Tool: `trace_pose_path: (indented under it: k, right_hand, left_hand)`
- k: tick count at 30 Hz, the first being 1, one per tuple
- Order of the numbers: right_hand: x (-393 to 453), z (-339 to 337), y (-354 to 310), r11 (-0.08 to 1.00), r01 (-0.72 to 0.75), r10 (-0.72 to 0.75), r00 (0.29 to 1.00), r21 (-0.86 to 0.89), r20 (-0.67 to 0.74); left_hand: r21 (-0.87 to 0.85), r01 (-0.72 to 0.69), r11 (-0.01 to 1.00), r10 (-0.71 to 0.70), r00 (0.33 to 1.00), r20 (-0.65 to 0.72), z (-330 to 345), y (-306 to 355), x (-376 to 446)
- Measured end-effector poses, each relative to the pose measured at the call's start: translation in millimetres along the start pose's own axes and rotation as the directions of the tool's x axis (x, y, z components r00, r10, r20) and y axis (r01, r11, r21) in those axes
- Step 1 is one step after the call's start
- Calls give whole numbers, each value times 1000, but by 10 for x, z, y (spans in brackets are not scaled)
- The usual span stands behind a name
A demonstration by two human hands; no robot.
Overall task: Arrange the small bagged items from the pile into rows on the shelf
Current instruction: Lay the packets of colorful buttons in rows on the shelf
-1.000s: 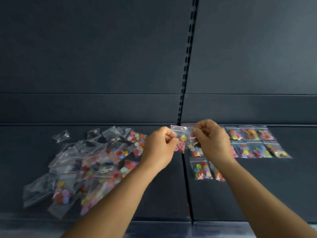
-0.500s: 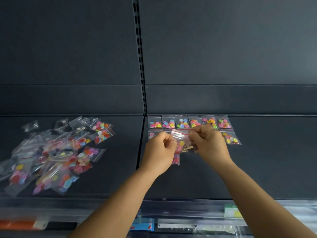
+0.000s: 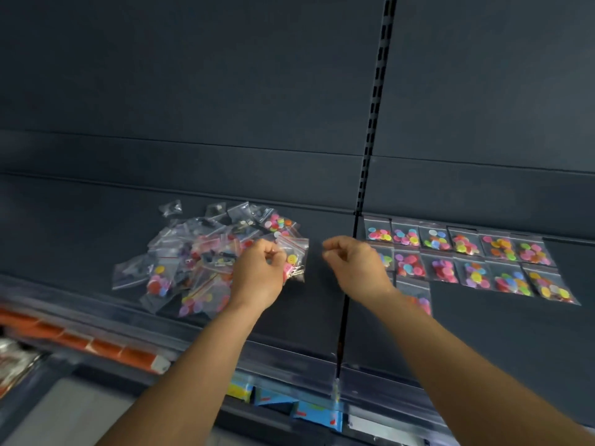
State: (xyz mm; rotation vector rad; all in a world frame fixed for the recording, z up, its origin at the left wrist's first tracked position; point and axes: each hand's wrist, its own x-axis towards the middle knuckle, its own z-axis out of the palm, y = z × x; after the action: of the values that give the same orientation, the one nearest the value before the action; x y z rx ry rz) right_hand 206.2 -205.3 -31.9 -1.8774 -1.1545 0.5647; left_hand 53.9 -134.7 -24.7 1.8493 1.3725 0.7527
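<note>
A pile of small clear bags [image 3: 199, 259] with coloured buttons and dark bits lies on the left part of the dark shelf [image 3: 322, 317]. My left hand [image 3: 260, 275] is at the pile's right edge and pinches one small bag [image 3: 294, 257] holding buttons and metal pieces. My right hand [image 3: 354, 265] hovers apart from it, fingers curled, with nothing visible in it. To the right, bags of buttons lie in a back row [image 3: 457, 241] and a second row [image 3: 483, 275]. One more bag [image 3: 417, 294] begins a third row, partly hidden by my right arm.
A slotted upright [image 3: 373, 123] divides the dark back wall. A clear strip [image 3: 289, 365] runs along the shelf's front edge. Below it sit orange packs [image 3: 96, 346] at the left and blue packs [image 3: 309, 410] in the middle.
Both hands held one bag together over the rows. Now my right hand has let go, and my left hand has carried the bag left to the pile's edge. The view swung.
</note>
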Motion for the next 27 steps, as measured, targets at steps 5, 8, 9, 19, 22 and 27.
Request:
trace_pose_path:
  k: [5,8,9,19,22,27]
  right_hand:
    - [367,455,-191,980,16,-3,998,-197,63]
    - [558,646,-255,957,-32,42,999,-289,30]
    - [609,692,-274,946,-42,46,999,-321,6]
    - [880,760,-316,929,-218,226,974,-298,-6]
    - [805,684,-286,960,-163,166,986,-228,-4]
    - [536,347,-327,990,-103,116,982,95,-146]
  left_hand:
    - [71,23,997,-17,997,-79,-256,-222,236]
    - [147,-10,989,24,995,-92,-310,-269,317]
    - [164,-20,986,36,995,-94,-319,-273,336]
    - [232,-75,970,97,992,-85,-363,-283,410]
    - [194,-115,974,133,988,-82,-383,-264,406]
    - [-49,-110,993,108,993,-43,-277,-67,339]
